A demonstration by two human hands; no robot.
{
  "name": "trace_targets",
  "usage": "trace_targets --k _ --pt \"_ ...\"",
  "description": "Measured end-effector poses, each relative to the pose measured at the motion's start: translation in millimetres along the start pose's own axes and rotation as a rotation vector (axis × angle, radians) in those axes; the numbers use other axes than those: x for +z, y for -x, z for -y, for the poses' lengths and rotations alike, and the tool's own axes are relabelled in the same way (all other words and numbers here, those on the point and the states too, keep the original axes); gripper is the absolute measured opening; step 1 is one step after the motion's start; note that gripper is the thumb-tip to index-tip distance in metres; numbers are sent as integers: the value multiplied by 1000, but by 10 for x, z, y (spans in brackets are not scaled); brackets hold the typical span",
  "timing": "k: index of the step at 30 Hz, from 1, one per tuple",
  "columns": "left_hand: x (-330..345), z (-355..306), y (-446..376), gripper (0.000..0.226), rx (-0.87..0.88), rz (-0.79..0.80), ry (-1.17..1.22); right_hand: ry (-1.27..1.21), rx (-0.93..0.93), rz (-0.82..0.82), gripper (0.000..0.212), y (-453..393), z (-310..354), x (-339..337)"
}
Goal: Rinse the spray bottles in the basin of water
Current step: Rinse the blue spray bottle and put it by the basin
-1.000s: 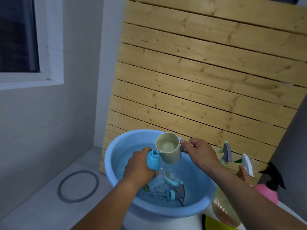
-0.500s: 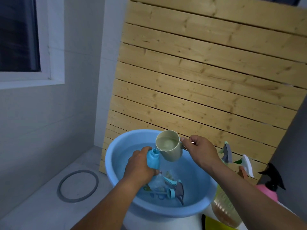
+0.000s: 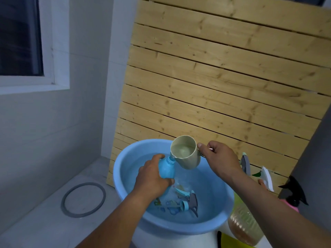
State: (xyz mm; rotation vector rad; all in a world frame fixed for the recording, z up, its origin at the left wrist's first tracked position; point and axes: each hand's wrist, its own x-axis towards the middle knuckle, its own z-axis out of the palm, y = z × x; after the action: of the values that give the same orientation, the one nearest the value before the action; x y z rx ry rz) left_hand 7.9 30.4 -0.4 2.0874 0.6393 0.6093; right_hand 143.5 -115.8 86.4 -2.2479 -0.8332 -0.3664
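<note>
The left hand (image 3: 152,178) grips one blue bottle (image 3: 165,169) over the basin (image 3: 125,169); the right hand (image 3: 219,161), fingers clamped on the cup (image 3: 185,153), tips water in. Several bottles (image 3: 245,224) beside the basin look unrinsed.

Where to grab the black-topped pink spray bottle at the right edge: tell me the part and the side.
Take the pink spray bottle by the neck just under its black trigger head, coming from the left, the basin side. It stands upright with that top exposed; its body is largely hidden behind the right arm.
</note>
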Motion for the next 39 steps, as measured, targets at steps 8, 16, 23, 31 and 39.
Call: trace_targets --k 8,16,23,31,39 --pt "4 -20 3 73 -30 -40 67 15 22 -15 49 -38 72 -76" --pt "-12 -37 40 72 -1 -21 105 63 3 -14 48 -19 99 -98" --pt "-27 -45 59 71 2 -29 116 75 7 -15 48 7 96 -60" --pt "-16 -56 34 65 -47 -77 179 -212 248 85 52 -39 -11 78" --pt "-68 -52 1 66 -77 -222 212 207 129 87 42 -78 -19 389"
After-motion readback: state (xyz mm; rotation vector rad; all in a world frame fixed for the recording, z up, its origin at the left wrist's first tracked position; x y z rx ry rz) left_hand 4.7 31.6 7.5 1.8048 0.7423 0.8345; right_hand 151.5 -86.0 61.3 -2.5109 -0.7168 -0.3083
